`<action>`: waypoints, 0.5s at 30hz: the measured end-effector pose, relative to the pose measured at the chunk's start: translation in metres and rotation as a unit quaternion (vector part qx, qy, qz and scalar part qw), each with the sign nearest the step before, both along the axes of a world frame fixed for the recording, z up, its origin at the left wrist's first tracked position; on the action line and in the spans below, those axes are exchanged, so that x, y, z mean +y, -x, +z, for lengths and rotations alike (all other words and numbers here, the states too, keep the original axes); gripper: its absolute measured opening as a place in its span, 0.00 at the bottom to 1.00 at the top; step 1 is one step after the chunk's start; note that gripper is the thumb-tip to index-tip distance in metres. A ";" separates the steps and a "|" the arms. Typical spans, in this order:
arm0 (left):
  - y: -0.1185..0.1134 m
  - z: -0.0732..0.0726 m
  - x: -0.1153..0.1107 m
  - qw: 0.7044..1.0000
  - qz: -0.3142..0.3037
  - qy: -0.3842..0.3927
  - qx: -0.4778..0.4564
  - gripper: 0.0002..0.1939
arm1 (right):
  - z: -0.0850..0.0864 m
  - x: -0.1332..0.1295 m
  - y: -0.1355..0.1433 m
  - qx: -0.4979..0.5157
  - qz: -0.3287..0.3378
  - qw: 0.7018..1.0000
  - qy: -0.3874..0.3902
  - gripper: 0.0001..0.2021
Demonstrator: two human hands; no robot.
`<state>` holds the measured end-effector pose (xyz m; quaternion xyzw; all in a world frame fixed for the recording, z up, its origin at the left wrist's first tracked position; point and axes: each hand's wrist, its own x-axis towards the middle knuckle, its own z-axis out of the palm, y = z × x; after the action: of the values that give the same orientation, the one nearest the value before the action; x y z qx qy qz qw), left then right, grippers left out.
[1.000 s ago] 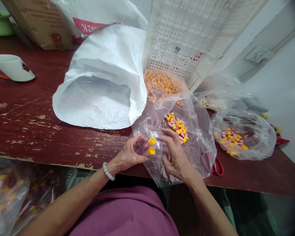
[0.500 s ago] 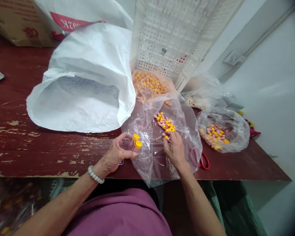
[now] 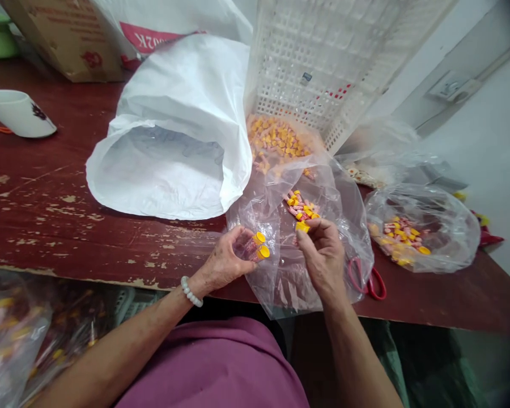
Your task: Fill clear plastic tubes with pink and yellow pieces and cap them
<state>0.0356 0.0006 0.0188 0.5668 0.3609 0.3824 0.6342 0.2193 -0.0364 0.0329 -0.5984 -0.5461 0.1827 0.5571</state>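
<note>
Two small clear tubes with yellow caps and pinkish contents [image 3: 255,245] are held in my left hand [image 3: 224,259], which wears a pale bead bracelet. My right hand [image 3: 325,258] pinches another yellow-capped piece [image 3: 302,226] between thumb and fingers, over a clear plastic bag [image 3: 293,283]. Just beyond it lies a small heap of pink and yellow capped tubes [image 3: 301,205] on the plastic. More of them fill the bag's far part [image 3: 280,139].
An open white sack [image 3: 170,175] stands left of the bag, with a white perforated crate [image 3: 306,56] behind. To the right are red-handled scissors [image 3: 376,283] and another clear bag of tubes [image 3: 408,238]. A white cup [image 3: 19,113] is far left.
The view has shifted left. My right hand has lifted from the small heap with a yellow-capped piece in its fingers. My left hand still holds the two tubes.
</note>
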 end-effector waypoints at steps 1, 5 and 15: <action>0.000 -0.001 0.000 1.000 -0.004 0.001 0.001 0.19 | 0.004 -0.004 0.014 0.029 0.022 0.999 -0.020 0.09; -0.001 -0.008 -0.002 1.000 -0.019 -0.021 0.008 0.18 | 0.000 -0.011 0.047 0.029 0.059 0.997 -0.041 0.08; 0.001 -0.001 -0.003 1.000 -0.015 0.007 0.024 0.20 | -0.006 -0.018 0.031 -0.310 0.111 0.943 -0.041 0.35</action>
<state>0.0343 -0.0026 0.0179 0.5768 0.3704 0.3563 0.6349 0.1884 -0.0545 0.0269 -0.5373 -0.7618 0.0265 0.3610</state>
